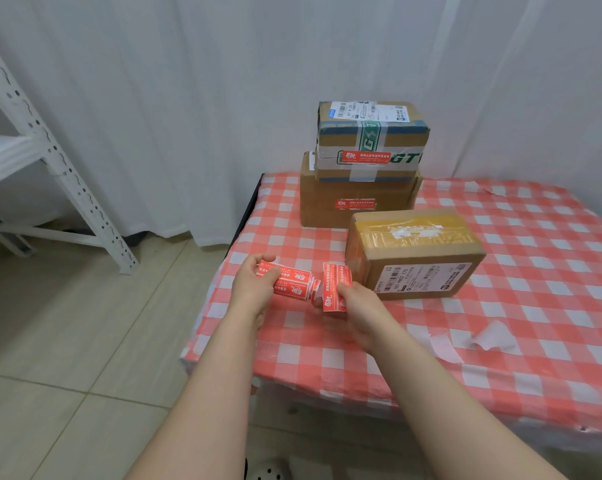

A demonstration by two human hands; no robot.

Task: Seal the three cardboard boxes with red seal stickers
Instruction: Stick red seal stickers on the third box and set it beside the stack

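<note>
Two cardboard boxes are stacked at the table's far edge. The top box [372, 133] has green tape and a red seal sticker [364, 156] on its front. The lower box [327, 202] also carries a red sticker [356, 204]. A third box [414, 251] with yellow tape lies in front, with no red sticker visible on it. My left hand [253, 289] holds a roll of red seal stickers [291, 284]. My right hand [356, 306] pinches the strip's loose end [334, 287], just left of the third box.
The table [500, 306] has a red-and-white checked cloth. White backing scraps [490, 337] lie near its front right, another [497, 190] at the far right. A white metal shelf [33, 150] stands at left on the tiled floor. White curtains hang behind.
</note>
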